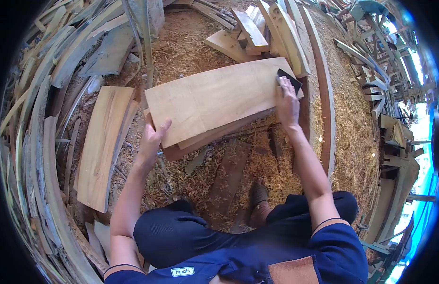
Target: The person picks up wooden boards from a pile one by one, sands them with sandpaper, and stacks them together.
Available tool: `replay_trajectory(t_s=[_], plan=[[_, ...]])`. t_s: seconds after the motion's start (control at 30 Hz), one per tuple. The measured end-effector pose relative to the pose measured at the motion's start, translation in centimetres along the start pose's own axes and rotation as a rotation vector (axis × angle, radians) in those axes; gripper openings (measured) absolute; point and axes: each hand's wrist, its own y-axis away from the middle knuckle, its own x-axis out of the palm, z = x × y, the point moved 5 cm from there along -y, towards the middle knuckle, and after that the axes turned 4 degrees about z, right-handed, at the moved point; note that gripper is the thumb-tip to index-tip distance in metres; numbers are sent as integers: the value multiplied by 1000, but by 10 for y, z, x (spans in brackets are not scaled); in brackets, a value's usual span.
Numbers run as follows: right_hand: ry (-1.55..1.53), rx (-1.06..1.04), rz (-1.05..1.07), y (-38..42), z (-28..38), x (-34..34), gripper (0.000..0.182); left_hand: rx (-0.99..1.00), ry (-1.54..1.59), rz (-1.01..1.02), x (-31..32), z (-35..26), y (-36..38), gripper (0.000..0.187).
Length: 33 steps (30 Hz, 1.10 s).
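Note:
A pale, smooth wooden board [219,97] with a slightly curved long edge lies across other boards in front of me. My left hand [155,136] grips its near left corner, thumb on the top face and fingers down at the side. At the board's far right end, my right hand [288,100] presses a sheet of black sandpaper [290,79] against the surface. The fingers lie stretched over the sheet, and part of it sticks out past them. Beneath the top board, the edge of another board [195,141] shows.
Two stacked planks [105,146] lie to the left, beside long curved timber strips [51,156]. Cut wood blocks [250,31] are piled at the back. A long dark-edged beam [326,104] runs along the right, with wood shavings [352,137] beyond it. My knees are close below the board.

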Motion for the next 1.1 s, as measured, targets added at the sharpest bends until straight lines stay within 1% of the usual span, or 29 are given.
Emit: replay_trajectory(t_s=[0.03, 0.07, 0.1, 0.17, 0.23, 0.27, 0.3, 0.33, 0.37, 0.4, 0.43, 0.47, 0.5, 0.53, 0.57, 0.63, 0.7, 0.73, 0.77, 0.8, 0.83, 0.87, 0.9, 0.93, 0.97, 1.0, 1.07, 1.1], plan=[[-16, 46, -16, 0, 7, 4, 35, 66, -137, 16, 5, -6, -1, 58], [-12, -106, 56, 7, 36, 2, 34, 24, -20, 1, 5, -4, -1, 56], [-25, -276, 108, 22, 62, 13, 38, 28, -24, 2, 7, -2, -2, 56], [-198, -393, 261, 44, 116, 4, 49, 49, -17, -88, 4, 4, -3, 57], [-63, -523, 267, 36, 86, 9, 51, 54, -25, -57, 1, 5, -6, 58], [40, -461, 193, 21, 54, 4, 50, 71, -17, -28, 1, 3, -7, 59], [77, -235, 153, 5, 10, -1, 43, 82, -21, -36, 3, -2, -4, 59], [-50, -19, 128, -4, -35, -5, 35, -2, 53, 3, 8, -6, 1, 59], [-187, 190, 73, -10, -79, -10, 38, -85, 127, 39, 13, -11, 5, 60], [-124, 346, 7, -9, -94, -33, 36, -76, 123, 19, 17, -20, 8, 60], [-97, 554, 111, -8, -89, -57, 36, -111, 204, 17, 21, -27, 16, 59], [60, 437, 30, 4, -125, -49, 38, -147, 286, 8, 24, -32, 24, 57], [-257, 473, 62, 1, -81, -81, 38, -149, 278, -29, 24, -38, 31, 57], [-477, 660, -141, 9, -86, -85, 45, -195, 374, -61, 28, -42, 33, 59], [-480, 658, -149, 9, -91, -73, 45, -230, 476, -67, 34, -46, 31, 61], [-850, 900, -568, 30, -127, -49, 47, -200, 500, 13, 37, -52, 28, 64], [-820, 811, -776, 42, -117, -42, 54, -205, 577, 52, 36, -51, 27, 64], [-808, 808, -784, 46, -100, -43, 54, -224, 613, 132, 36, -42, 23, 62], [-865, 884, -802, 52, -81, -40, 56, -227, 614, 135, 37, -40, 20, 62], [-929, 959, -811, 59, -68, -39, 58, -272, 658, 153, 38, -38, 19, 60], [-941, 957, -792, 61, -60, -42, 58, -311, 705, 161, 40, -42, 22, 59], [-862, 990, -703, 63, -50, -42, 56, -400, 736, 0, 40, -42, 32, 53], [-795, 1011, -597, 63, -37, -35, 54, -348, 821, 128, 47, -41, 28, 55], [-831, 913, -531, 62, -39, -22, 56, -277, 899, 238, 47, -39, 22, 56], [-689, 894, -456, 59, -30, -19, 57, -264, 897, 219, 48, -41, 19, 52], [-710, 864, -508, 58, -17, -18, 58, -255, 835, 110, 48, -48, 26, 50], [-585, 765, -482, 67, -31, -7, 59, -124, 902, 99, 45, -40, 22, 49], [-539, 736, -471, 65, -27, -8, 61, -67, 806, 15, 42, -51, 22, 38]])
